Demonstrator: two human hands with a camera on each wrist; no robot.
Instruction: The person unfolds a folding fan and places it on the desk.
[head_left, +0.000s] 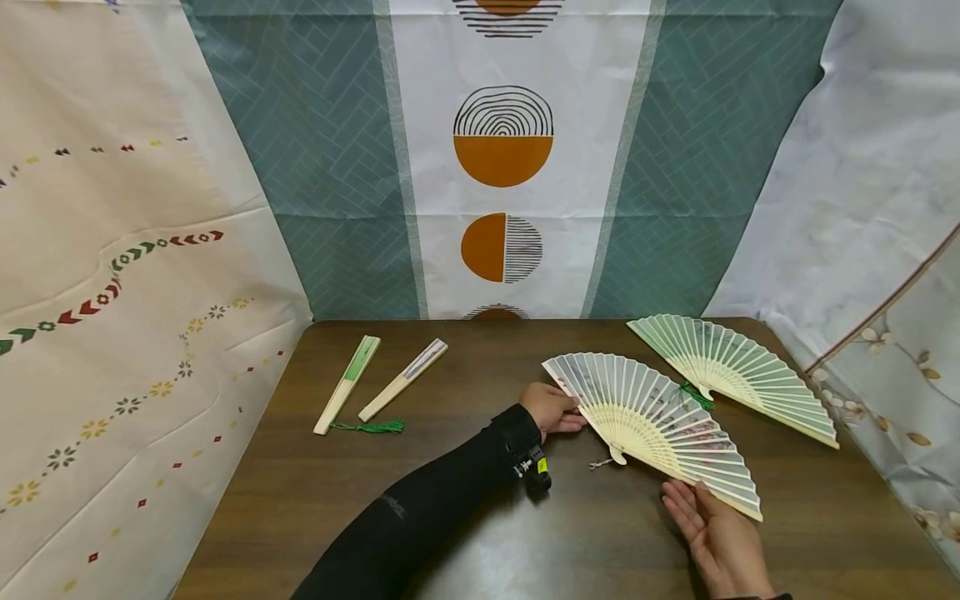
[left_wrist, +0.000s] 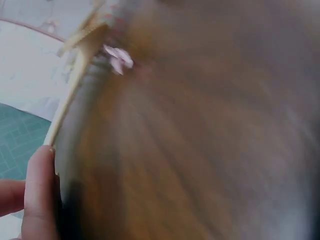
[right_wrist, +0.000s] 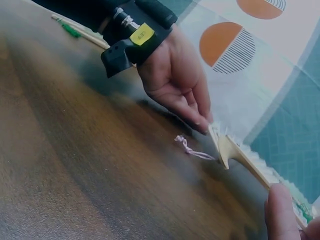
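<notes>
A spread white folding fan [head_left: 660,408], with pale wooden ribs and faint flower prints, is held between both hands, low over the brown table. My left hand [head_left: 552,410] pinches its left outer rib, thumb and fingers at the edge. At the lower right outer rib my right hand [head_left: 723,537] pinches the fan; in the right wrist view its thumb [right_wrist: 281,212] lies along the wooden guard. From the fan's pivot dangles a small pinkish cord [right_wrist: 187,146]. Behind it lies a spread green folding fan [head_left: 742,367] with a green tassel [head_left: 697,395], partly overlapped by the white one.
Two closed folding fans lie at the table's left: a green one [head_left: 352,379] with a green tassel [head_left: 382,426], and a pale one [head_left: 405,379] beside it. Patterned cloths [head_left: 345,167] hang behind and at both sides of the wooden table [head_left: 300,517].
</notes>
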